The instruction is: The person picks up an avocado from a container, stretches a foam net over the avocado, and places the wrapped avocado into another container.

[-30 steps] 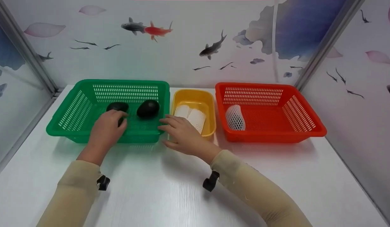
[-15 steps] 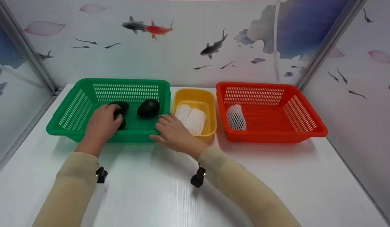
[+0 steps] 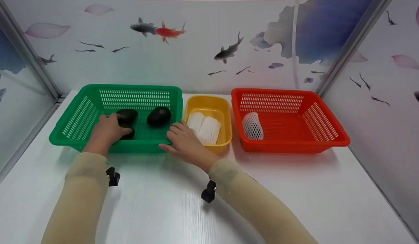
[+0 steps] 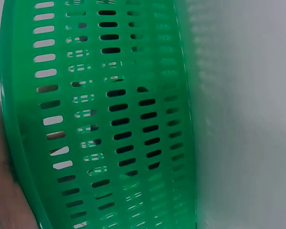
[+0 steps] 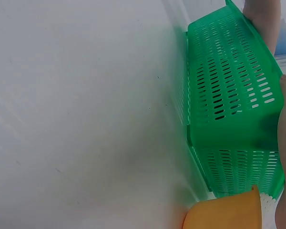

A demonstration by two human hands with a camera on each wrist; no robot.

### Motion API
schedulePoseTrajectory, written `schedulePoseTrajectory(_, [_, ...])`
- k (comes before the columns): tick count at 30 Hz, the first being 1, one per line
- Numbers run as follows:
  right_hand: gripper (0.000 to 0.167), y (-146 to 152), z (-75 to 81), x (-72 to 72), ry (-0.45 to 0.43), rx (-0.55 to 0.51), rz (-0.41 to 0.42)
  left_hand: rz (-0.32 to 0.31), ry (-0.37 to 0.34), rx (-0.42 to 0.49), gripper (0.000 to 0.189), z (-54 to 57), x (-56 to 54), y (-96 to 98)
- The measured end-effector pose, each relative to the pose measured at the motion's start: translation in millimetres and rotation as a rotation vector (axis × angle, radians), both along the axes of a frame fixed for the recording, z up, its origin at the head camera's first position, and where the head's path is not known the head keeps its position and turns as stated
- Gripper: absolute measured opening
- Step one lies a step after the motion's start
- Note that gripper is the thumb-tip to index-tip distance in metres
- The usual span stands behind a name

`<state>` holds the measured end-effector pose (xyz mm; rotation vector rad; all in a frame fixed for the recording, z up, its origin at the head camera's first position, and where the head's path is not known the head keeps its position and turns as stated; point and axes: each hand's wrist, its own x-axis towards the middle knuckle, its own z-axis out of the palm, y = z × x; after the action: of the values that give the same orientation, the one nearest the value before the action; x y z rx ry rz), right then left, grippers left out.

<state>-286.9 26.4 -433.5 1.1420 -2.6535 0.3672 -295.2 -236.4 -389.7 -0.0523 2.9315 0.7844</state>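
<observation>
In the head view, my left hand [image 3: 106, 130] reaches over the front rim of the green basket [image 3: 114, 146]. Its fingers and thumb curl against a dark avocado [image 3: 128, 116]. Another avocado [image 3: 129, 134] lies nearer, partly hidden under the thumb. A third avocado [image 3: 159, 116] sits apart on the basket's right side. At the basket's front right corner my right hand [image 3: 185, 142] grips the rim, thumb toward the front. The right wrist view shows this hand on the rim of the green basket [image 5: 257, 126]. Only part of the left hand [image 4: 7, 191] appears in the left wrist view.
Right of the green basket stands a yellow tub [image 3: 226, 135] with white foam net sleeves [image 3: 210, 130]. Beyond it is a red basket [image 3: 291, 146] holding one item in white foam net [image 3: 253, 126]. Printed wall panels [image 3: 196, 67] enclose the white table [image 3: 168, 210].
My left hand has shifted slightly left and closed around an avocado, uncovering more of it. My right hand has moved left from beside the yellow tub onto the green basket's corner.
</observation>
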Motion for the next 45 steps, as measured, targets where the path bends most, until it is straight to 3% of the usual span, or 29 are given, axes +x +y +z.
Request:
schedulePoseTrajectory(6, [0.048,0.9,-0.1,-0.4,-0.002,-0.005,0.001,-0.014,-0.090,-0.027,0.077,3.1,1.4,5.8])
schedulePoseTrajectory(13, [0.048,1.5,1.4,-0.6,-0.022,-0.013,-0.004,-0.054,-0.143,-0.097,0.074,5.3,1.0,6.6])
schedulePoseTrajectory(20, [0.050,1.0,0.9,-0.9,-0.026,0.001,-0.004,-0.067,-0.197,-0.089,0.070,8.0,-0.1,6.4])
schedulePoseTrajectory(31, [0.048,0.6,3.0,-0.6,-0.029,0.008,-0.007,-0.086,-0.220,-0.084,0.062,8.0,-3.5,6.6])
schedulePoseTrajectory(45, [0.047,0.2,-1.4,-1.2,-0.007,0.036,-0.021,-0.078,-0.136,-0.065,0.049,0.6,-2.1,6.0])
